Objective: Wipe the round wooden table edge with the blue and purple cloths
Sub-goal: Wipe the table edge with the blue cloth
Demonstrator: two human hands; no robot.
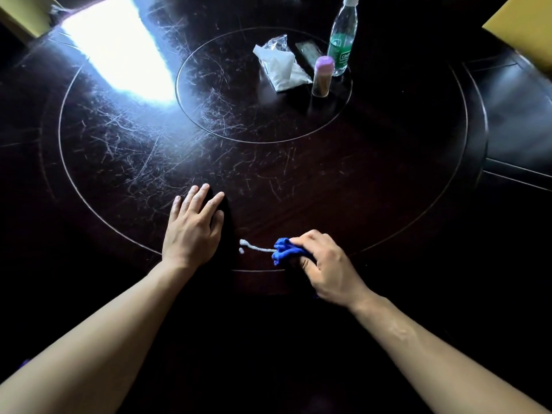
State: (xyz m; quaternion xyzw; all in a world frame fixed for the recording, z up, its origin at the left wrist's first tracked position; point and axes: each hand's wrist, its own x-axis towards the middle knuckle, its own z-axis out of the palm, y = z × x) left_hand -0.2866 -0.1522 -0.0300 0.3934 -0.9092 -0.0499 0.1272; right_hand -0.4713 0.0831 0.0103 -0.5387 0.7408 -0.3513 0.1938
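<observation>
The round dark wooden table [373, 204] fills the view, scratched and with inlaid rings. My right hand [325, 264] is closed on a bunched blue cloth [283, 251] that presses on the tabletop near the front edge. A thin white streak [254, 248] lies on the wood just left of the cloth. My left hand [192, 228] lies flat on the table, fingers spread, partly over a dark patch [227, 231] that may be a cloth; its colour is lost in shadow. A purple sliver [24, 362] shows beside my left forearm.
On the inner ring stand a clear bottle with a green label [342, 40], a small jar with a purple lid [322, 77], a white plastic packet [282, 65] and a dark flat packet [309, 53]. Window glare [119, 49] covers the far left. A dark chair seat [519, 115] stands at right.
</observation>
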